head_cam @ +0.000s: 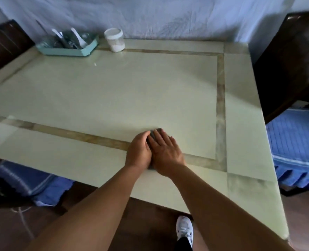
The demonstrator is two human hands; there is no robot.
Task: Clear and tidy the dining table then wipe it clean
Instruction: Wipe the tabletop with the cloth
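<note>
Pressing down side by side, two bare hands cover one dark grey cloth on the near part of the pale marble-patterned dining table. The left hand lies with fingers curled over the cloth's left edge; the right hand lies flat, fingers together and extended, palm down on the cloth. The hands touch each other along their inner edges. Only a small strip of cloth shows beyond the fingertips and another sliver at the wrists; its full shape cannot be told.

Items counted on the table: one mint-green tray at the far left corner, holding cutlery, among it at least two white-handled pieces, the exact count blurred; one clear jar with a white lid just beside the tray's right end, with white contents in its lower part. One small white speck lies near the tray.

Two dark wooden chairs stand at the table, one at far left, one at right. One white sneaker shows on the floor below the near edge.
</note>
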